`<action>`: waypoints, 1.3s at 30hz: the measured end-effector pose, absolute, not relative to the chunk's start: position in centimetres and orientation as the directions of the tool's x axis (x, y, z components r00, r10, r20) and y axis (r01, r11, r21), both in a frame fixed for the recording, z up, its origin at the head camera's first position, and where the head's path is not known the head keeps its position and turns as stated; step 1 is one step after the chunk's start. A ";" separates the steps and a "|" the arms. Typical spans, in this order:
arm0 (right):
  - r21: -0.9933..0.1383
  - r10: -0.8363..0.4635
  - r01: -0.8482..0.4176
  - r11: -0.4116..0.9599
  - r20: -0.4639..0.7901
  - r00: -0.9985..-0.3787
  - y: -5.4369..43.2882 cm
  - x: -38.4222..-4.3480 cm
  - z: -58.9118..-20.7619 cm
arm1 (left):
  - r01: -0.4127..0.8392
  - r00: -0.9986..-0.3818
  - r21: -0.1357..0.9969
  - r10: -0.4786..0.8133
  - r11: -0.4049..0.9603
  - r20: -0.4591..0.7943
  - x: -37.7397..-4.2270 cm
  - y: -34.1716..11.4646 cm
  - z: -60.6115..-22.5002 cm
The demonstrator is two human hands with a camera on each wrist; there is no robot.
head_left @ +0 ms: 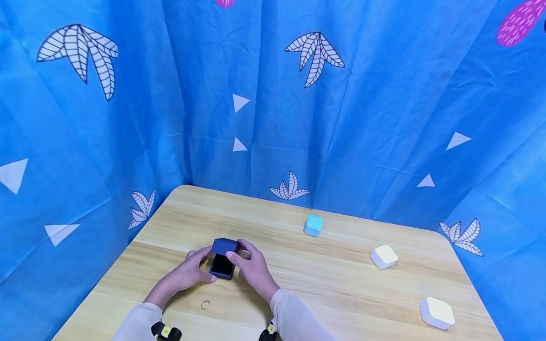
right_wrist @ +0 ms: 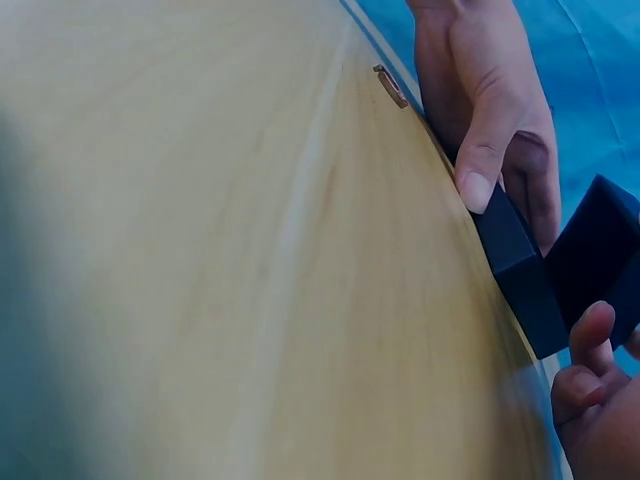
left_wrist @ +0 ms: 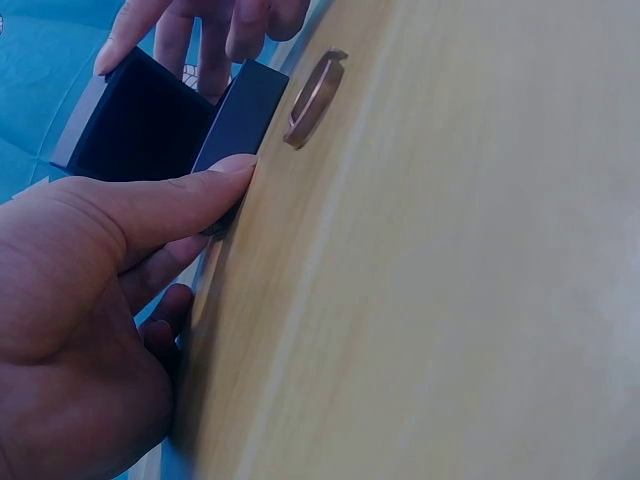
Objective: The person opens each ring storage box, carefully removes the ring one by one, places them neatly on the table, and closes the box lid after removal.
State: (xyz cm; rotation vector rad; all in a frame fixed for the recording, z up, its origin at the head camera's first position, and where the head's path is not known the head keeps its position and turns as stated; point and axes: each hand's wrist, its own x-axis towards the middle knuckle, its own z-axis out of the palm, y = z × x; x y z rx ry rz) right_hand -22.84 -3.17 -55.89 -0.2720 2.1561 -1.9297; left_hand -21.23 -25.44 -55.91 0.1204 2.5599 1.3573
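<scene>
A dark navy ring box (head_left: 223,267) sits on the table with its hinged lid (head_left: 225,246) raised, and its inside looks black. My left hand (head_left: 188,275) grips the lower half from the left, its thumb (left_wrist: 215,190) lying along the front edge. From the right, my right hand (head_left: 257,271) holds the lid between thumb and fingers. A thin copper-coloured ring (head_left: 205,304), with a small gap in its band, lies on the wood nearer to me than the box. In the right wrist view the lid (right_wrist: 600,235) stands tilted up from the base (right_wrist: 520,275).
On the wooden table (head_left: 332,293), a light blue block (head_left: 313,225) stands toward the back. Two white rounded blocks (head_left: 384,256) are farther right, one nearer the right edge. A blue patterned curtain (head_left: 374,119) hangs behind and beside the table.
</scene>
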 end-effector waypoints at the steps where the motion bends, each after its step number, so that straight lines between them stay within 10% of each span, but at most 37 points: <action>1: -0.994 -0.294 0.018 0.112 -0.051 -0.955 -3.2 -22.8 -55.9 | -0.039 -0.968 0.824 0.183 0.565 -0.171 -21.3 -25.5 -56.0; 39: -0.943 -0.360 -0.142 0.301 0.026 -0.933 -2.7 -23.1 -56.4 | -0.018 -0.970 0.822 0.190 0.570 -0.153 -22.1 -25.4 -56.2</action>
